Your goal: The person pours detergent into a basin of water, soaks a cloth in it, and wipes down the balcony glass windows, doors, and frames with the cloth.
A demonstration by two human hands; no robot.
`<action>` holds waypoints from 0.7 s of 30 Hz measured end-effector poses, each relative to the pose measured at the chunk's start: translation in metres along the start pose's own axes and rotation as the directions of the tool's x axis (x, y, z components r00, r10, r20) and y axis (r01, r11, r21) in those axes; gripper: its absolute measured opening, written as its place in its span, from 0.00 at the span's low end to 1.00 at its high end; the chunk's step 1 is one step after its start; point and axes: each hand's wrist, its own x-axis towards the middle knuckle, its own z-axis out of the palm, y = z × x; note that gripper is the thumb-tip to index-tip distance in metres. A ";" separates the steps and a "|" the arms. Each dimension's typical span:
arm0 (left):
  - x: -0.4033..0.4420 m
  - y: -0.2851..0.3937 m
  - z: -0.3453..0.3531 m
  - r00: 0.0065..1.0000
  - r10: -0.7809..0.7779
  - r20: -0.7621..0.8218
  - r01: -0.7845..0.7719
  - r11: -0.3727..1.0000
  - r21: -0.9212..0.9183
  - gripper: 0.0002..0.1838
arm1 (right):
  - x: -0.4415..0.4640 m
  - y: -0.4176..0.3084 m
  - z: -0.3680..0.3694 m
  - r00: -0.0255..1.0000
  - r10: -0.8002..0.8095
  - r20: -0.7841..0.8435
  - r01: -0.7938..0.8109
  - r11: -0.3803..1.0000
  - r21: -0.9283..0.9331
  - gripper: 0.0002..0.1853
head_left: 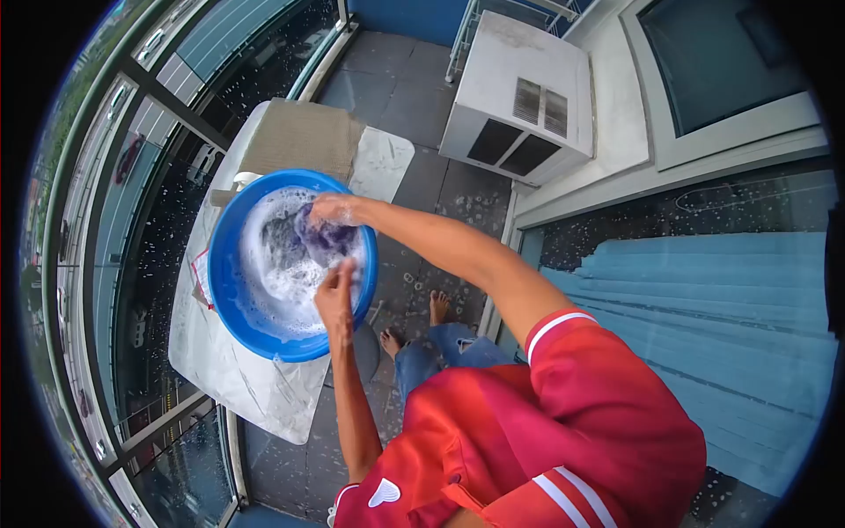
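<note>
Cloth [327, 238], dark purple, crumpled, amid white suds [290, 282], against right fingers [324, 209]

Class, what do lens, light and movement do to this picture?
Head view: fisheye distortion bows the grey metal railing; diffuse daylight leaves no hard shadows; the right hand and dark purple cloth look motion-blurred above white suds; the white boxy air conditioner looks sharper.

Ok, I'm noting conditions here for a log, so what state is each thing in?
Blue basin: upright, holding foamy water
Dark cloth: bunched, partly in the foam
Right hand: closed on the cloth
Left hand: at the basin's near side, grip unclear
White table: top streaked
Floor: spotted with foam
Air conditioner: on or off, cannot tell
</note>
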 end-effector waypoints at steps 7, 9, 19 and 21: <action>0.060 0.135 0.083 0.778 0.483 0.401 -0.486 0.868 -0.102 0.17 | -0.199 -0.122 -0.122 0.991 -0.102 -0.092 0.086 0.983 -0.160 0.10; 0.070 0.135 0.144 0.730 0.383 0.566 -0.364 0.919 -0.153 0.11 | -0.264 -0.121 -0.139 0.919 -0.148 -0.366 0.076 0.976 -0.204 0.13; -0.025 0.131 0.385 0.218 0.480 0.850 -0.349 0.851 -0.392 0.15 | -0.408 0.002 -0.200 0.015 0.255 -0.967 0.706 0.682 0.191 0.25; -0.032 0.135 0.388 0.235 0.645 0.727 -0.288 0.761 -0.581 0.16 | -0.458 -0.014 -0.221 -0.222 0.138 -0.965 0.657 0.753 -0.043 0.22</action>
